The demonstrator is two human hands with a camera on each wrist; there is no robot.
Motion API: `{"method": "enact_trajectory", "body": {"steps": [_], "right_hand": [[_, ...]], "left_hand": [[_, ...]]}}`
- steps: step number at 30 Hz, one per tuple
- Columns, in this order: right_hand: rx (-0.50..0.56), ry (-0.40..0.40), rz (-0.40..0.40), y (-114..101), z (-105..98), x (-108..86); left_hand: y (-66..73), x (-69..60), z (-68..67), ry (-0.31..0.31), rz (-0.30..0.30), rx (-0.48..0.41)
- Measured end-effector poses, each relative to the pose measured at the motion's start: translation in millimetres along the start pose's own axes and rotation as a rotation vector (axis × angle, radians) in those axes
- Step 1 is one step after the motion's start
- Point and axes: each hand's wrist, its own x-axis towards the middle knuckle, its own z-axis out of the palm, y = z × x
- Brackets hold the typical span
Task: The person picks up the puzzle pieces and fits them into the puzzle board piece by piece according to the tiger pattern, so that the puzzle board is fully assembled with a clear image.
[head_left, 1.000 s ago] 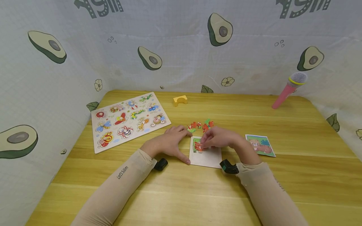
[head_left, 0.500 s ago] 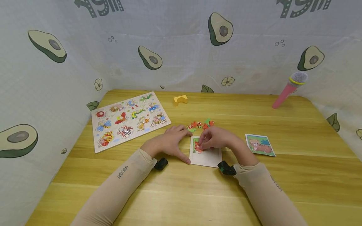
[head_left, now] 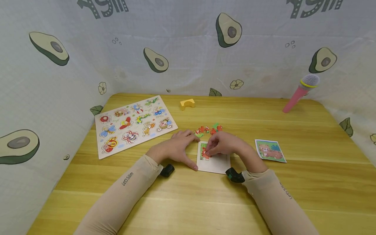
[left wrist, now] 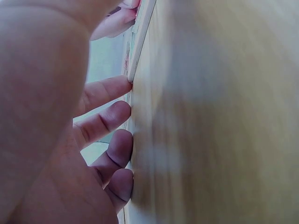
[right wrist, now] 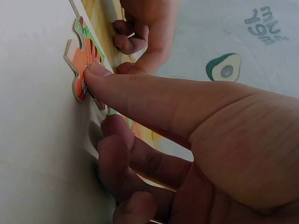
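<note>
My left hand [head_left: 179,148] lies along the left side of a small wooden puzzle board [head_left: 215,165], fingers spread. Its thumb touches the near left corner, and in the left wrist view a fingertip meets the board's edge [left wrist: 142,42]. Over the board, my right hand [head_left: 225,143] pinches a small puzzle piece, mostly hidden by the fingers, against the joined orange and green pieces at the left. The right wrist view has the thumb on an orange jigsaw piece [right wrist: 82,58] with the index finger close below it. Several loose jigsaw pieces [head_left: 216,128] lie just beyond the board.
A tiger picture card [head_left: 271,150] lies right of the board. At the left is a large insect peg puzzle [head_left: 133,125]. A yellow arch block [head_left: 187,103] sits near the back, and a pink toy microphone [head_left: 299,94] stands at the back right.
My right hand has shifted slightly left and its wrist has turned a little, fingers staying at the joined pieces. During the last half second it has hardly moved. My left hand is still.
</note>
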Motion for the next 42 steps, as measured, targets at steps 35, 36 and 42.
{"method": "enact_trajectory", "body": {"steps": [35,36,42], "right_hand": [[-0.005,0.033,0.015,-1.5,-0.4,-0.5],[-0.005,0.034,0.013,-1.0,-0.5,-0.3],[0.001,0.036,-0.003,1.0,-1.7,-1.0]], "left_hand": [[-0.6,-0.2,0.7,0.005,-0.001,-0.011],[-0.6,-0.1,0.9,0.007,-0.003,-0.017],[1.7,2.2,2.5,0.041,-0.043,-0.060]]}}
